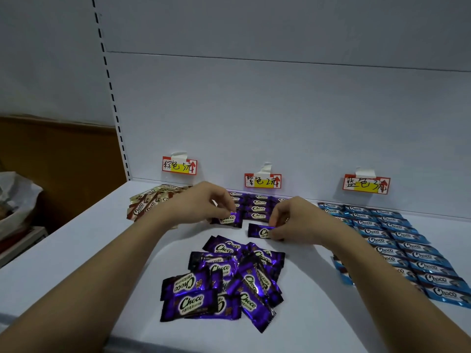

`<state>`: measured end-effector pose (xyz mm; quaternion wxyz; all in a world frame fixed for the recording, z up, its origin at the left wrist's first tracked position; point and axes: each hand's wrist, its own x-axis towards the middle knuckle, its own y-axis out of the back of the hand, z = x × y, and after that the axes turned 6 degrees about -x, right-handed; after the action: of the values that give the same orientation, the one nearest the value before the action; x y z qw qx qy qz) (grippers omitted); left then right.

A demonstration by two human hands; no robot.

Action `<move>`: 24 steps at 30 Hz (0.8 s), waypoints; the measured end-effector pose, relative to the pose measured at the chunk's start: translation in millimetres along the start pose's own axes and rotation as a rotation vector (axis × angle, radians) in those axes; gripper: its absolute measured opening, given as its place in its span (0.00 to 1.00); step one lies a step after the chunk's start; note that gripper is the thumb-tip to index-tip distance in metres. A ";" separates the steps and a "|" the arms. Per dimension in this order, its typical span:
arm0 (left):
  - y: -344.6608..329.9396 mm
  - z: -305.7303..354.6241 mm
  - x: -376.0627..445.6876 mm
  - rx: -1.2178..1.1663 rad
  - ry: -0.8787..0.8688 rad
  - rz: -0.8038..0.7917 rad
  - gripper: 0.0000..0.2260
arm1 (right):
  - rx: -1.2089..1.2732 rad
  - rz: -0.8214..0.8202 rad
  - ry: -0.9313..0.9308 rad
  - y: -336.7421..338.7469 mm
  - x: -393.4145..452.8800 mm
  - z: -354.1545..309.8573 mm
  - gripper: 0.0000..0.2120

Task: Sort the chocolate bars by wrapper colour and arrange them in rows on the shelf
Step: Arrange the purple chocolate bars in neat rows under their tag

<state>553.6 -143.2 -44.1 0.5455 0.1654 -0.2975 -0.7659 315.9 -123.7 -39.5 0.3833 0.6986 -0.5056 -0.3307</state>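
A loose pile of purple chocolate bars lies at the front middle of the white shelf. Behind it, short rows of purple bars sit against the back panel. My left hand pinches one purple bar at the left end of those rows. My right hand grips another purple bar lying just in front of the rows. Brown and gold bars lie in a group at the back left. Blue bars form neat rows on the right.
Three taped price labels hang on the back panel: one over the brown bars, one over the purple, one over the blue. A slotted upright bounds the shelf's left side. A white bag sits lower left, beyond the shelf.
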 end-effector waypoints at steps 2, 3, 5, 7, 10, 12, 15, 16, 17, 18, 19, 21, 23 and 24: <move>-3.2 -5.1 -0.8 0.021 0.010 0.000 0.05 | -0.048 0.016 0.038 -2.0 2.7 2.2 0.06; -4.6 -7.2 -1.5 0.050 0.009 0.004 0.05 | -0.061 0.022 0.054 -3.7 4.1 3.4 0.06; -5.4 -11.4 -3.1 0.119 0.004 0.011 0.05 | -0.123 0.042 0.086 -6.3 5.8 4.8 0.07; -4.8 -15.3 -5.8 0.171 0.010 0.009 0.07 | -0.180 0.058 0.120 -8.1 6.1 5.1 0.08; -4.9 -19.3 -6.8 0.232 0.010 0.015 0.08 | -0.209 0.058 0.168 -10.7 5.8 4.1 0.07; -6.5 -19.1 -5.9 0.243 0.001 0.024 0.07 | -0.218 0.065 0.187 -12.1 6.9 3.7 0.07; -8.7 -17.6 -4.7 0.244 -0.024 0.020 0.07 | -0.209 0.092 0.205 -11.5 8.1 4.7 0.07; -9.4 -17.2 -4.2 0.246 -0.037 0.017 0.07 | -0.204 0.109 0.210 -11.5 8.8 5.5 0.07; -10.1 -16.6 -4.3 0.247 -0.052 0.015 0.07 | -0.199 0.128 0.217 -11.9 9.5 6.0 0.07; -10.6 -16.5 -4.1 0.248 -0.062 0.015 0.07 | -0.190 0.147 0.224 -13.1 10.8 6.1 0.07; -11.2 -16.2 -4.0 0.247 -0.069 0.017 0.07 | -0.179 0.165 0.231 -14.7 12.1 5.8 0.07; -12.3 -16.2 -3.4 0.248 -0.081 0.025 0.07 | -0.166 0.182 0.246 -18.8 14.6 4.7 0.07; -13.4 -16.7 -2.2 0.259 -0.100 0.034 0.07 | -0.173 0.179 0.256 -22.1 16.0 3.1 0.06; -13.8 -17.0 -1.4 0.262 -0.106 0.039 0.07 | -0.182 0.173 0.261 -23.3 16.4 2.4 0.06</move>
<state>553.7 -143.4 -66.0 0.5176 0.1885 -0.4263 -0.7175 328.8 -135.5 -62.1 0.5342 0.6518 -0.4780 -0.2475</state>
